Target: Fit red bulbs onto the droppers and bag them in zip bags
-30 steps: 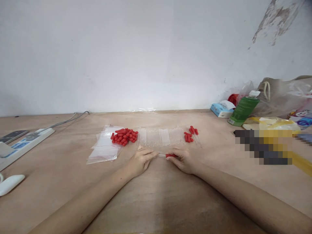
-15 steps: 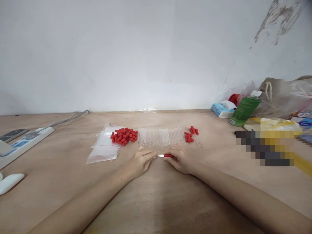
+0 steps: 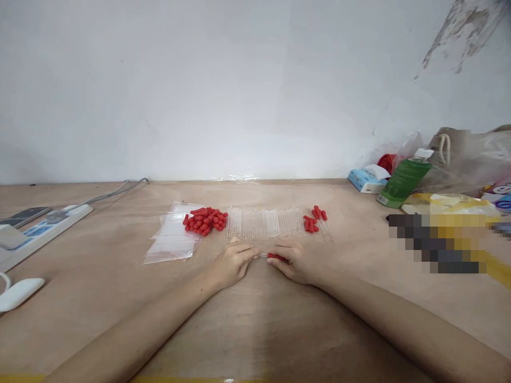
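Note:
My left hand [image 3: 235, 261] pinches a thin clear glass dropper tube [image 3: 264, 255], its fingers covering most of the length. Over the tube's right end sits a red rubber bulb [image 3: 275, 256], gripped between the thumb and fingers of my right hand [image 3: 297, 260]. Only a short stretch of glass shows between the two hands. Just beyond them lies a row of clear glass tubes [image 3: 265, 222], side by side. Left of the row is a heap of red rubber bulbs [image 3: 204, 221]. To its right are a few loose red bulbs [image 3: 310, 224] and tubes fitted with bulbs [image 3: 320, 214].
Clear plastic bags [image 3: 171, 249] lie under and beside the bulb heap. At the left are a power strip [image 3: 80, 213] and a white mouse-like object [image 3: 24, 294]. A tissue pack [image 3: 365, 182], a green bottle [image 3: 403, 181] and plastic bags [image 3: 459, 159] stand back right.
My hands have come slightly closer together, so less glass shows between them. Both keep their grip. The whole view has shifted a little.

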A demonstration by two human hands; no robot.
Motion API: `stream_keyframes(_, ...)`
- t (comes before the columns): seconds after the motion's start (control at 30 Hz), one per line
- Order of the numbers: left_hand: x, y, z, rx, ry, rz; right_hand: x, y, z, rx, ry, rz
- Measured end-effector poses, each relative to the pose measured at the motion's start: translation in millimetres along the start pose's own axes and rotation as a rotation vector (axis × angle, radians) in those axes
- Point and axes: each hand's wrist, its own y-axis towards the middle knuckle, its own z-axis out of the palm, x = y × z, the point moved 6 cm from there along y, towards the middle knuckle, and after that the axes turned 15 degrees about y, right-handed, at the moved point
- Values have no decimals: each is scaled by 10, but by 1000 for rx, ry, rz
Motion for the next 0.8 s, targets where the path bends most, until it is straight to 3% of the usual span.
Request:
stream_keyframes(0.13,-20,6,11,14,-12,-26,-27,11,-51,-12,87,42)
stream_keyframes(0.27,-28,24,-8,55,-50,-92,-86,26,-154,-63,273,189)
stream_keyframes(0.37,18,30,-60,80,-45,-159,-188,9,-362,-256,399,322)
stream_keyframes(0.5,118,25,-131,63,-16,-281,-470,-35,-837,-488,557,479)
stream_keyframes(0.6,103,36,-115,77,5,-267,-761,-139,-1383,-744,405,607)
stream_keyframes(0.63,87,42,-104,84,11,-251,-851,-161,-1525,-769,335,640)
stream_keyframes(0.7,63,53,-84,98,19,-232,-1034,-192,-1699,-721,151,735)
stream_keyframes(0.8,59,59,-72,108,25,-238,-1304,-222,-1696,-504,-122,877)
